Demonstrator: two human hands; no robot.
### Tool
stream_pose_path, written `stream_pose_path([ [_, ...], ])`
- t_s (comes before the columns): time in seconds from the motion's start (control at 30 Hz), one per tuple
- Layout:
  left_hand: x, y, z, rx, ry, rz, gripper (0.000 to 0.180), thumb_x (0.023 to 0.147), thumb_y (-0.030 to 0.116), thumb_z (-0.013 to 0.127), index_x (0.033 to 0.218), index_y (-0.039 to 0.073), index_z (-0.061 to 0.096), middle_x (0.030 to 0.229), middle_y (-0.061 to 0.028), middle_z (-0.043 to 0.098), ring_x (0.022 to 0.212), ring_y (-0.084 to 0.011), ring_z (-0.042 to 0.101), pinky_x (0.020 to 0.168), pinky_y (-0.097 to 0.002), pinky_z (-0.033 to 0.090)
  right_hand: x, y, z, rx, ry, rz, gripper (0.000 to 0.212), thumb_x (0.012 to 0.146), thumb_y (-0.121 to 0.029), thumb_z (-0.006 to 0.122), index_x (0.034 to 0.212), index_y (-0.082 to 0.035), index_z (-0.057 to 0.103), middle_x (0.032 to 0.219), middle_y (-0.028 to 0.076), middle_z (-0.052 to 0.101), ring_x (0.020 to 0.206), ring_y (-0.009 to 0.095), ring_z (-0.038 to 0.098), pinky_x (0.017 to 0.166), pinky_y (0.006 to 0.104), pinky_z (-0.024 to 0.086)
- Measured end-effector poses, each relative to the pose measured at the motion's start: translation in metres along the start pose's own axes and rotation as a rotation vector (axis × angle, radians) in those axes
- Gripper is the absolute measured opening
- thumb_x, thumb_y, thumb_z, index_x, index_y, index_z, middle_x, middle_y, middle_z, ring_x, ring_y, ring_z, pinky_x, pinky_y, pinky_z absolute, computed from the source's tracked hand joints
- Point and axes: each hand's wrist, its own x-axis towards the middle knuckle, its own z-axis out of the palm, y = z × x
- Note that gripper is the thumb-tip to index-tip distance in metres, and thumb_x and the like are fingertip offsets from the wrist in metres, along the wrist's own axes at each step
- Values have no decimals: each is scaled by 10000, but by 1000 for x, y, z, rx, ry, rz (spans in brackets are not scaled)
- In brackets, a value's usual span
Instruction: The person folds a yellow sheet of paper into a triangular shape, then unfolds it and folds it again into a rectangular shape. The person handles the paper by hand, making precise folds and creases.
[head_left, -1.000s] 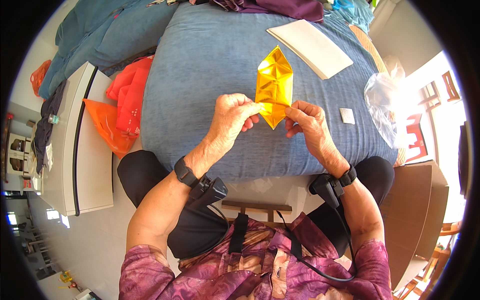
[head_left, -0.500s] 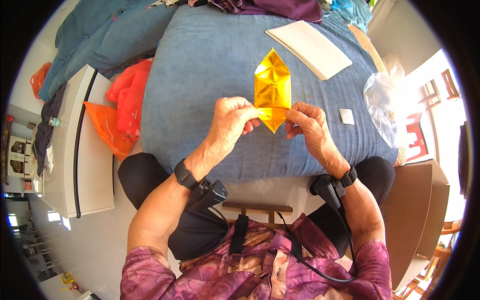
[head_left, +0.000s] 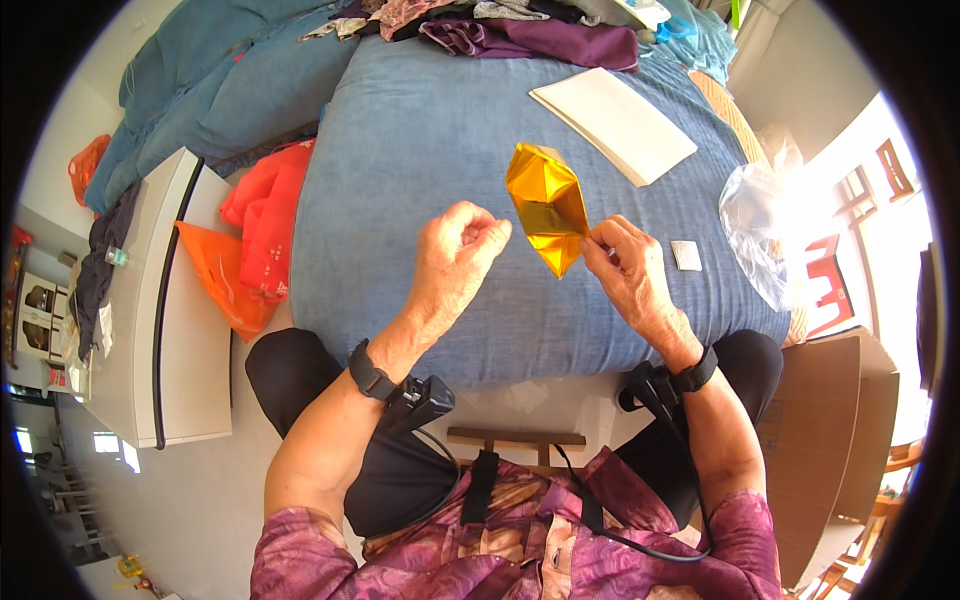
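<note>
Clear plastic bag (head_left: pixel 762 225), crumpled, at right edge of blue bed (head_left: pixel 420 150). Small white square packet (head_left: pixel 686 255) flat on bed, just left of bag. Orange plastic bags (head_left: pixel 225 280), (head_left: pixel 88 165) beside bed, left. Brown cardboard box (head_left: pixel 835 440), lower right.

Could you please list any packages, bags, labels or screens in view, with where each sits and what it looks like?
Clear plastic bag: crumpled, at the blue cushion's right edge.
Orange plastic bags: heaped left of the cushion, beside the white cabinet.
Small white packet: square, flat on the cushion near the right hand.
No screens in view.
</note>
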Motion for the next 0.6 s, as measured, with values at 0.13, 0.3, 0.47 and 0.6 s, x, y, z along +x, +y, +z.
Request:
stream_pose_path([
  [0.13, 8, -1, -10, -20, 86, 12, 206, 930, 173, 714, 895, -24, 668, 751, -32, 679, 690, -88, 618, 633, -268, 507, 3, 4, -6, -276, 62, -271, 138, 860, -51, 701, 817, -34, 571, 786, 101, 535, 732, 295, 585, 606, 419, 517],
  [0.3, 14, 4, -22, -86, 146, 6, 184, 944, 199, 693, 906, 19, 705, 770, -22, 689, 640, -74, 583, 590, -239, 455, 5, 8, -11, -393, 58, -380, 149, 841, -41, 719, 823, -41, 571, 807, 84, 512, 725, 253, 560, 583, 366, 516],
  [0.47, 14, 13, -27, -72, 84, -62, 210, 937, 224, 704, 904, 17, 714, 770, -26, 688, 663, -75, 577, 615, -247, 452, 6, 6, -13, -481, 42, -485, 161, 804, -30, 733, 823, -49, 574, 800, 64, 490, 731, 213, 539, 568, 328, 507],
  [0.6, 12, 18, -29, -92, -15, -122, 233, 937, 236, 703, 888, 8, 716, 769, -29, 686, 680, -79, 578, 635, -254, 450, 4, 2, -13, -476, -5, -536, 174, 773, 21, 747, 884, -23, 621, 840, 78, 538, 752, 231, 567, 598, 333, 511],
])
